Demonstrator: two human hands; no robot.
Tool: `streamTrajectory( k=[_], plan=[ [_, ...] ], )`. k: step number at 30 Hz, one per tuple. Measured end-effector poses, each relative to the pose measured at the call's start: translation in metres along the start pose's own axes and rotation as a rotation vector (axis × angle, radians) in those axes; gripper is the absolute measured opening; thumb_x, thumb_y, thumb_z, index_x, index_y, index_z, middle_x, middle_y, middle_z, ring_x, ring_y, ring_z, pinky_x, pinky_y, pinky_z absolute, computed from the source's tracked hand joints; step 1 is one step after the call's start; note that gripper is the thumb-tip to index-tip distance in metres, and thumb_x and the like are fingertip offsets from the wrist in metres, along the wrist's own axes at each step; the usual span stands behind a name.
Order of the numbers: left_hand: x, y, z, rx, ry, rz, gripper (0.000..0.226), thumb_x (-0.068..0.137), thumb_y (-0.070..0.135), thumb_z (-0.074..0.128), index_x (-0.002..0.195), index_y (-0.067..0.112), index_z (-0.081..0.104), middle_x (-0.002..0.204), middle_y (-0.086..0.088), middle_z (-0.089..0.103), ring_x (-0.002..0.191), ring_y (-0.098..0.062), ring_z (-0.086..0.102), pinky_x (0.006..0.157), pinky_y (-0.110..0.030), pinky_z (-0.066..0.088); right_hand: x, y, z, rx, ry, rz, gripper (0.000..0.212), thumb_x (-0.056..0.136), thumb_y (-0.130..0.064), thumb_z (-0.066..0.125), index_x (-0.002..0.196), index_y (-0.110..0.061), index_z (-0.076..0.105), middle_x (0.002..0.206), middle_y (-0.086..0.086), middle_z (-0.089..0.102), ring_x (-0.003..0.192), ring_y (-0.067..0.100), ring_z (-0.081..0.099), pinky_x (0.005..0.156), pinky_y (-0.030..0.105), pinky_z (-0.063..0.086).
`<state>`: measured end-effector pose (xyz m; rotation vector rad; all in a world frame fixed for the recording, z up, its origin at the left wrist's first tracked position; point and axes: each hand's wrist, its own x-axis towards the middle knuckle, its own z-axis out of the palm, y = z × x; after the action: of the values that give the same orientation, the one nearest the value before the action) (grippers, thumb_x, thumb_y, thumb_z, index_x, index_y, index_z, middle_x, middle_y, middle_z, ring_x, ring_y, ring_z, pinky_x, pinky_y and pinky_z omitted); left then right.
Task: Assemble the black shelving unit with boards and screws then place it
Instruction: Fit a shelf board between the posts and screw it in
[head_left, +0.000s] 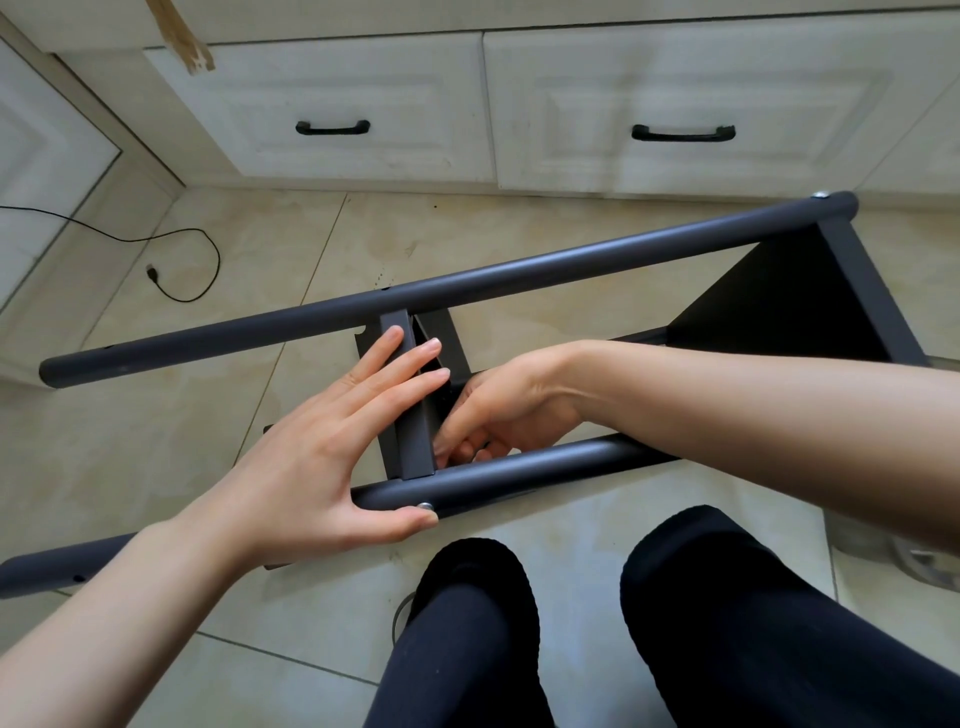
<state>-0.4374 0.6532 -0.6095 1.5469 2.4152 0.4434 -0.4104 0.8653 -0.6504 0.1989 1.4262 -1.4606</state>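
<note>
Head view — hands (332, 441) steady unlabelled shelf board (410, 415).

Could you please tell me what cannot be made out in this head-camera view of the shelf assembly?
- Right hand fingertips: tucked behind the near pole, so whatever they hold is hidden.
- Screw under the left hand thumb: too small to tell whether it is fully seated.
- Near pole's left stretch: covered by the left forearm.
- Fitted board: its right end is cut off by the picture's edge.
</note>
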Motion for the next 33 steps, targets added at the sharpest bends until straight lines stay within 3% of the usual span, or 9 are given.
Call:
streamTrajectory(
  k=[8, 13, 17, 22, 27, 33],
  plan=[
    [-0.001, 0.000, 0.000, 0.006, 0.001, 0.005, 0.094, 0.077, 0.067, 0.065, 0.156, 0.028, 0.030, 0.166, 0.016, 0.013, 0.155, -0.014, 0.006, 0.115, -0.040, 0.024, 0.002, 0.001, 0.002, 0.003, 0.007, -0.063, 0.030, 0.097, -0.009, 0.052, 0.067, -0.011, 0.056, 0.066, 0.001, 0.050, 0.057, 0.009, 0.048, 0.059, 0.017, 0.044],
    [0.000, 0.000, 0.000, -0.002, 0.002, 0.000, 0.094, 0.077, 0.066, 0.065, 0.156, 0.027, 0.030, 0.166, 0.016, 0.013, 0.155, -0.014, 0.005, 0.116, -0.040, 0.023, -0.001, 0.000, 0.002, 0.015, 0.005, -0.043, 0.028, 0.096, -0.010, 0.054, 0.069, -0.011, 0.061, 0.065, 0.001, 0.048, 0.060, 0.010, 0.044, 0.063, 0.018, 0.040],
    [0.000, 0.001, -0.001, -0.004, -0.003, -0.001, 0.094, 0.077, 0.066, 0.065, 0.156, 0.026, 0.031, 0.166, 0.016, 0.013, 0.155, -0.014, 0.005, 0.116, -0.041, 0.023, -0.001, 0.000, 0.005, -0.073, 0.056, -0.056, 0.028, 0.094, -0.012, 0.056, 0.067, -0.012, 0.061, 0.057, -0.003, 0.051, 0.051, 0.007, 0.047, 0.052, 0.015, 0.043],
    [0.000, 0.000, -0.001, -0.001, -0.005, 0.003, 0.094, 0.077, 0.066, 0.065, 0.155, 0.026, 0.031, 0.166, 0.016, 0.013, 0.155, -0.014, 0.005, 0.116, -0.040, 0.022, 0.000, 0.001, 0.008, -0.102, 0.048, -0.106, 0.040, 0.093, -0.007, 0.053, 0.054, -0.014, 0.058, 0.059, -0.001, 0.050, 0.052, 0.007, 0.047, 0.058, 0.018, 0.042],
    [-0.001, 0.000, -0.001, 0.001, -0.003, -0.003, 0.094, 0.077, 0.067, 0.065, 0.156, 0.028, 0.030, 0.166, 0.017, 0.013, 0.155, -0.013, 0.005, 0.116, -0.039, 0.023, -0.007, -0.001, 0.002, -0.082, 0.015, -0.094, 0.050, 0.095, -0.011, 0.055, 0.046, -0.019, 0.062, 0.053, -0.005, 0.052, 0.053, 0.007, 0.045, 0.050, 0.014, 0.043],
    [-0.001, 0.001, -0.001, 0.007, 0.000, -0.002, 0.094, 0.077, 0.068, 0.064, 0.156, 0.028, 0.030, 0.166, 0.018, 0.013, 0.155, -0.012, 0.005, 0.116, -0.039, 0.024, -0.007, -0.001, 0.002, -0.148, 0.035, -0.061, 0.049, 0.095, -0.016, 0.057, 0.047, -0.022, 0.064, 0.051, -0.007, 0.049, 0.057, 0.010, 0.044, 0.058, 0.020, 0.039]
  ],
)
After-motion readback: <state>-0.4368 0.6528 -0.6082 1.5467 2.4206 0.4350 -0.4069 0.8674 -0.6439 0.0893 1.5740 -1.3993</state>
